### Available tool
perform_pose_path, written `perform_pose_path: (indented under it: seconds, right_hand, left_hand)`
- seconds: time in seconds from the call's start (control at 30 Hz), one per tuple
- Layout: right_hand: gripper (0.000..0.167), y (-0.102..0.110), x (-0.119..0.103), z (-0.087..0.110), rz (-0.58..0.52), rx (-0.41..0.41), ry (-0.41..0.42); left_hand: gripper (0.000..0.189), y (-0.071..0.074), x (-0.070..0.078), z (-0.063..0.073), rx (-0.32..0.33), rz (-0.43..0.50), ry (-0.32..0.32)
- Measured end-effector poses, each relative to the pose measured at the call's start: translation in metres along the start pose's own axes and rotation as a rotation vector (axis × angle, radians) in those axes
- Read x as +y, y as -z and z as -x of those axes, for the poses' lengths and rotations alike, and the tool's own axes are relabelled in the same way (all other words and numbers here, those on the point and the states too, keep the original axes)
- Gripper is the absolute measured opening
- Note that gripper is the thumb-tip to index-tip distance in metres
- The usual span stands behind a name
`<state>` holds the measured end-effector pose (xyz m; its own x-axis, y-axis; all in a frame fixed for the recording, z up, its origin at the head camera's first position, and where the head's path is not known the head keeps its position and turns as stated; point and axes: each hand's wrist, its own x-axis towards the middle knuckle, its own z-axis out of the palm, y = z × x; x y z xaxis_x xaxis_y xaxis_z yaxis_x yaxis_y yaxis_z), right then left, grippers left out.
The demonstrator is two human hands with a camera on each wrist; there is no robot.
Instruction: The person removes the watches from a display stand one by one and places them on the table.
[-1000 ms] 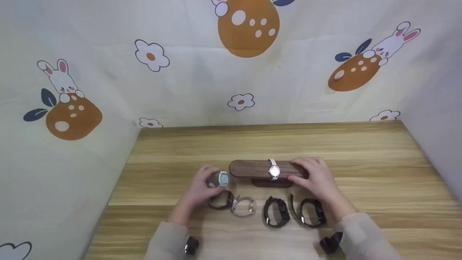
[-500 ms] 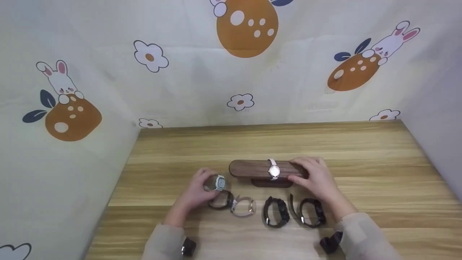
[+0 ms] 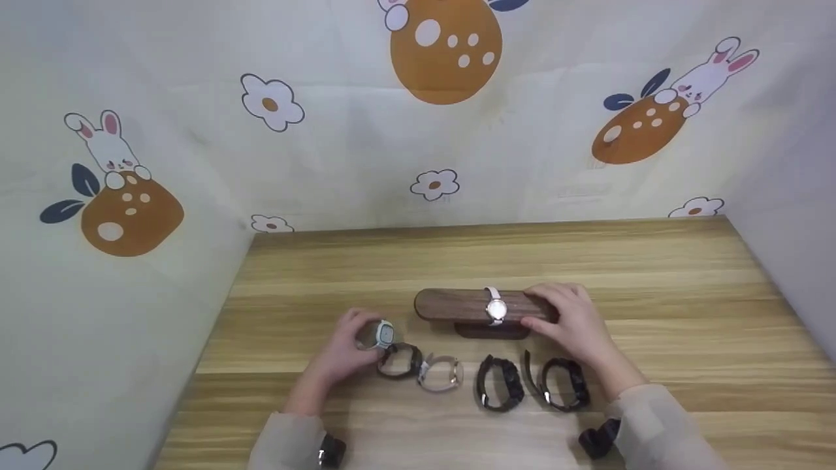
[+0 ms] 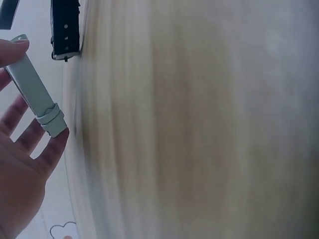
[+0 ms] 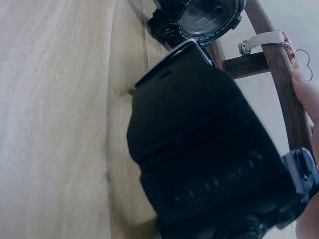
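My left hand (image 3: 338, 347) pinches a pale green watch (image 3: 385, 333) with a squarish face, left of the wooden watch stand (image 3: 450, 305). In the left wrist view, thumb and fingers hold its pale strap (image 4: 34, 82). A watch with a pale strap and round face (image 3: 496, 310) is looped around the stand's bar. My right hand (image 3: 575, 323) grips the bar's right end, thumb in front. The right wrist view shows the dark wooden bar (image 5: 284, 94) under my right thumb (image 5: 305, 94).
In front of the stand lie a dark watch (image 3: 400, 361), a pinkish watch (image 3: 441, 373) and two chunky black watches (image 3: 501, 384), in a row. The left dark one sits close to my left hand. Patterned cloth (image 3: 353, 156) walls the table's (image 3: 366, 261) back and left side.
My left hand has moved left and slightly toward the front, carrying the pale green watch away from the stand. The right hand and the stand stay in place.
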<state>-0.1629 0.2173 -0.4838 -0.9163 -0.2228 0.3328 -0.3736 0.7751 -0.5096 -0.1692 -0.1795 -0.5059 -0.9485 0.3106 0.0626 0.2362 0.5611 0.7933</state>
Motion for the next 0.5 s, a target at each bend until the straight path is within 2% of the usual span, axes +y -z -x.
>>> perform_pose_path:
  seconds: [0.23,0.5]
  right_hand:
    - [0.055,0.001,-0.001,0.000,-0.006,-0.012,-0.011]
    - [0.055,0.001,-0.002,0.000,-0.010,-0.009,-0.018]
  left_hand:
    - [0.058,0.005,-0.004,0.007,-0.003,0.012,0.054]
    - [0.055,0.008,-0.008,0.011,-0.014,-0.024,0.050]
